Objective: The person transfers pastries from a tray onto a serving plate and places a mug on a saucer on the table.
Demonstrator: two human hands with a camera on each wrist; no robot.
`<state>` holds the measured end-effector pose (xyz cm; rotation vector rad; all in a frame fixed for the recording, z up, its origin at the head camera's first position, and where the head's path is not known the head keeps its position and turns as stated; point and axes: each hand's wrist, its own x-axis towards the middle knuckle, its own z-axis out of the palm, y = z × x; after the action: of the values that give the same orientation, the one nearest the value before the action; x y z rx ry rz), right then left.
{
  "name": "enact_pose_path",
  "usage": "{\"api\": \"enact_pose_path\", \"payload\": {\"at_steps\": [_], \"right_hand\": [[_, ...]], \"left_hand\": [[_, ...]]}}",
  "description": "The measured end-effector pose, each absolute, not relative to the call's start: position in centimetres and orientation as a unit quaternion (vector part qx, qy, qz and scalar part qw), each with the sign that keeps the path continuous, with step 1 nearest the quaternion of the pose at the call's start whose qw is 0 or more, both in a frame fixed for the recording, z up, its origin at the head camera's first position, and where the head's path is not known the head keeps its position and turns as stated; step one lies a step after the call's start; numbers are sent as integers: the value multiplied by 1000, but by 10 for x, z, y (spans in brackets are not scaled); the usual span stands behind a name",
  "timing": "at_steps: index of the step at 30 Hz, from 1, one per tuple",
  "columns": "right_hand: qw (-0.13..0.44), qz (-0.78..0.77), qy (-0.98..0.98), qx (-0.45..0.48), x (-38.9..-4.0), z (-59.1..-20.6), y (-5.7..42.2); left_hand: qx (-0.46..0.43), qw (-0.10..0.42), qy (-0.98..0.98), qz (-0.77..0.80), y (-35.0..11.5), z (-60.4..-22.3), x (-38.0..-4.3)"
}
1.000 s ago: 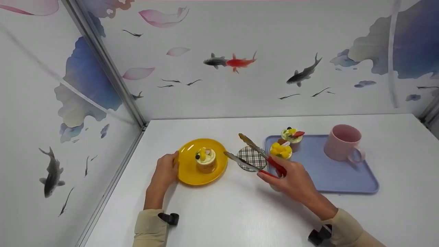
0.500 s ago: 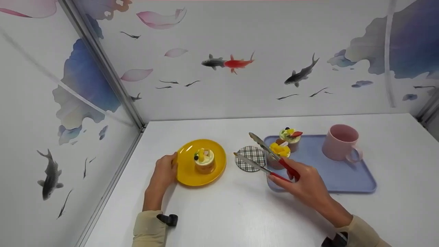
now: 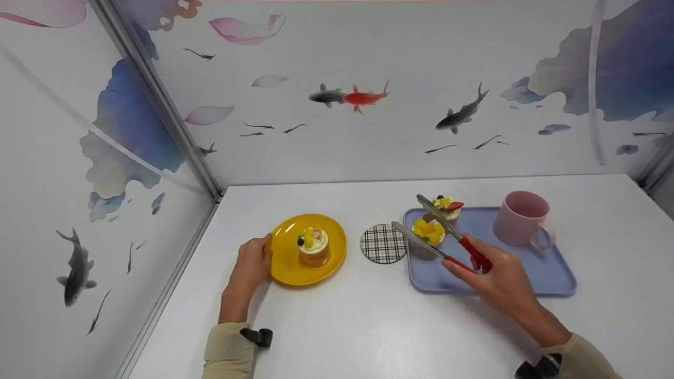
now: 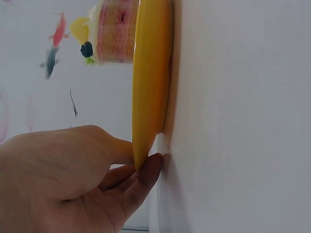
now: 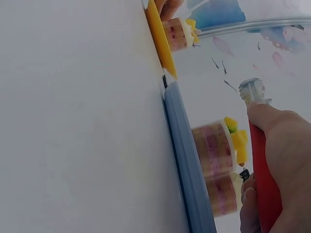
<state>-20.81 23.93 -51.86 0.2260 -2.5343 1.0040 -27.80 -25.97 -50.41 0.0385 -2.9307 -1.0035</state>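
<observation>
My left hand [image 3: 254, 266] pinches the left rim of a yellow plate [image 3: 287, 266], thumb above and fingers beneath in the left wrist view. On the plate stands a small cream-topped cake cup [image 3: 314, 247] with fruit. My right hand [image 3: 505, 276] grips red-handled metal tongs [image 3: 475, 253], their arms spread apart. The tips reach over the left end of a blue-purple tray [image 3: 547, 281]. Between the arms shows a cake cup with yellow fruit [image 3: 427, 230]. Behind it, a second cake cup with a strawberry slice [image 3: 454, 206] is partly hidden by the tongs.
A pink mug [image 3: 521, 223] stands on the tray's right half, handle toward the front right. Between plate and tray lies a round plaid coaster [image 3: 383, 243] on the white table [image 3: 358, 326]. Printed walls [image 3: 368, 142] enclose the back and left.
My right hand has carried the spread tongs rightward, from above the coaster to over the cake cups on the tray. The left hand keeps its hold on the plate.
</observation>
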Motion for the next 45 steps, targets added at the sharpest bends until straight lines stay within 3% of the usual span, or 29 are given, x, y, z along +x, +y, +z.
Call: {"api": "enact_pose_path", "payload": {"at_steps": [12, 45], "right_hand": [[168, 342, -923, 50, -202, -517, 266], [41, 298, -952, 63, -211, -508, 276]], "left_hand": [[4, 28, -948, -318, -259, -504, -277], [20, 17, -948, -318, -259, -504, -278]]}}
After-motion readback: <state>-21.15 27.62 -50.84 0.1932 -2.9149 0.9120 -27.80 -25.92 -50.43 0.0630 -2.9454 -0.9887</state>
